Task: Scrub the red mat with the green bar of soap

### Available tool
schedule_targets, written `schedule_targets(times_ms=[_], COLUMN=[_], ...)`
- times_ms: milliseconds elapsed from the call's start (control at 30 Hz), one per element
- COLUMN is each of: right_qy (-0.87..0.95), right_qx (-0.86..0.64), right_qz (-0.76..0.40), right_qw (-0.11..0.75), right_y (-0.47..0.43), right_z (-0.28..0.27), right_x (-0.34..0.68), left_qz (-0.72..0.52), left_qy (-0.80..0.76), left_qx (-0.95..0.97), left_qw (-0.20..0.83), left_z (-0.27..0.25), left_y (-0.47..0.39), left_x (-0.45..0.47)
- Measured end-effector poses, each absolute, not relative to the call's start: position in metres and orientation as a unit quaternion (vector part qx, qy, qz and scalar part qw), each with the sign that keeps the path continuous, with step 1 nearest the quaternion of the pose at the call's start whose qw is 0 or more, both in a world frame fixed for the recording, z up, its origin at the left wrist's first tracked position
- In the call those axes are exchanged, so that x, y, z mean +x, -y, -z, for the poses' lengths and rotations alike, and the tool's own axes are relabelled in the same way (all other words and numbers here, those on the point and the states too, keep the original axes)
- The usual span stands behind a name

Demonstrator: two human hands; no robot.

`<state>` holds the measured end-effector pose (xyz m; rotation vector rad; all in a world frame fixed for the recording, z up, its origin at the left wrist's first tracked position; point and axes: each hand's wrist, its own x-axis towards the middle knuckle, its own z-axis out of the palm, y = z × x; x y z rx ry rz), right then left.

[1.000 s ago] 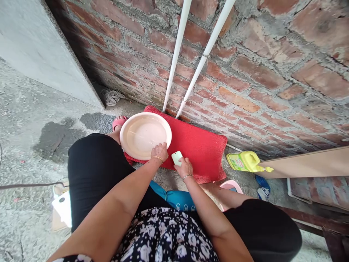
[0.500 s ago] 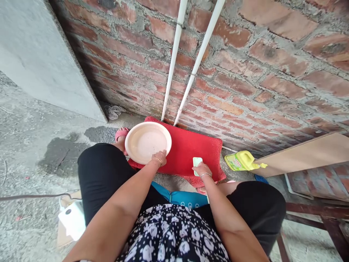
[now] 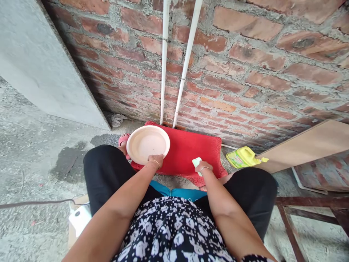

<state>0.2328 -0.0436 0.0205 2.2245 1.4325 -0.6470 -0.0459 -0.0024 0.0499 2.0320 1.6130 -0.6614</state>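
Note:
A cream plastic basin [image 3: 148, 141] with a little water in it sits on the left part of a red cloth [image 3: 182, 149]. My left hand [image 3: 156, 161] is closed on the basin's near right rim, fingers over the inner side. On the right part of the cloth, my right hand [image 3: 202, 167] grips a pale green rectangular block [image 3: 196, 162]. Its far end shows past my fingers, tilted to the left; whether it is soap or a brush I cannot make out.
Behind the cloth rises a brick wall [image 3: 207, 76] with two white pipes [image 3: 182, 78]. A yellow detergent jug [image 3: 242, 157] lies at the right, near a leaning board [image 3: 308, 149]. A dark wooden stool [image 3: 308, 211] is beside my right knee. A grey slab [image 3: 62, 72] leans at the left.
My view has shifted slightly. The green block has turned from upright to a leftward tilt in my right hand. My left hand stays at the basin's rim, its fingers now over the near edge.

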Motion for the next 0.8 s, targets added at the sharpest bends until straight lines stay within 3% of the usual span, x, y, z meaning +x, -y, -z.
schedule_targets(times_ms=[167, 567, 800], right_qy=[-0.493, -0.609, -0.534], right_qx=[0.807, 0.723, 0.791], right_qz=[0.253, 0.275, 0.250], right_qw=[0.203, 0.174, 0.164], right_y=[0.035, 0.008, 0.021], right_z=[-0.029, 0.001, 0.002], right_x=[0.236, 0.082, 0.155], left_qz=[0.257, 0.229, 0.176], left_qy=[-0.568, -0.568, -0.580], left_qx=[0.739, 0.734, 0.734], left_qw=[0.255, 0.294, 0.308], left_z=[-0.048, -0.049, -0.047], left_y=[-0.004, 0.000, -0.021], left_x=[-0.058, -0.072, -0.091])
